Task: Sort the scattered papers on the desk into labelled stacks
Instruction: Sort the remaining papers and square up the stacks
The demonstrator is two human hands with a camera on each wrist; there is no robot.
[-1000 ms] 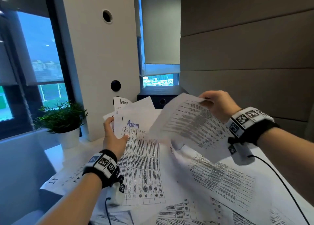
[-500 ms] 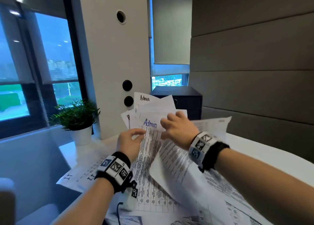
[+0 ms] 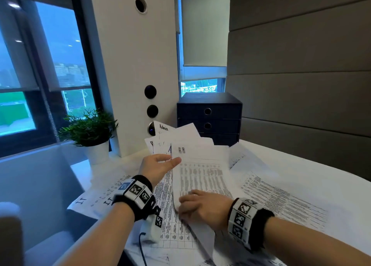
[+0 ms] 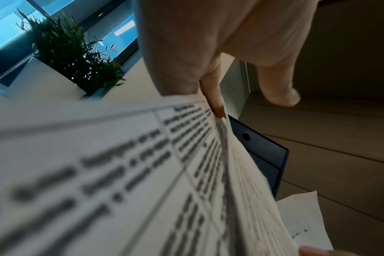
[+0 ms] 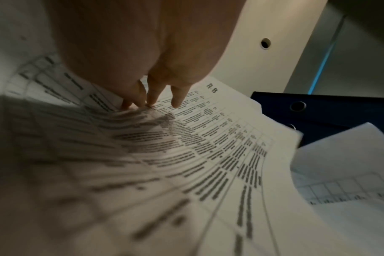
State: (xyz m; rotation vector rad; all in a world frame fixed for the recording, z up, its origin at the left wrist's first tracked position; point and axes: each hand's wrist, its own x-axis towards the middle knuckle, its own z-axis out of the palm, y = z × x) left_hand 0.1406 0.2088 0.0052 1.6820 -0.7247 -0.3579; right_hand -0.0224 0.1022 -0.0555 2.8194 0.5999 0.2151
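Note:
My left hand (image 3: 160, 165) holds up a fanned stack of sheets headed "Admin" (image 3: 180, 133) over the back of the desk, with its thumb on top at the left edge. A printed table sheet (image 3: 200, 175) lies on top of that stack. My right hand (image 3: 200, 207) rests on this sheet's near end with its fingers (image 5: 151, 97) fairly straight and pressing down. The left wrist view shows the stack's edge (image 4: 226, 138) running under my left fingers (image 4: 213, 98). The top sheet's heading is too blurred to read.
Sheets marked "I.T" (image 3: 100, 199) lie at the left of the white desk (image 3: 321, 175), and more loose printed papers (image 3: 281, 201) lie at the right. A potted plant (image 3: 90, 129) and a dark drawer box (image 3: 208, 113) stand at the back by a white pillar (image 3: 130, 65).
My right hand carried the printed sheet from the raised right side over onto the Admin stack, then slid back to the sheet's near end. My left hand kept holding the stack.

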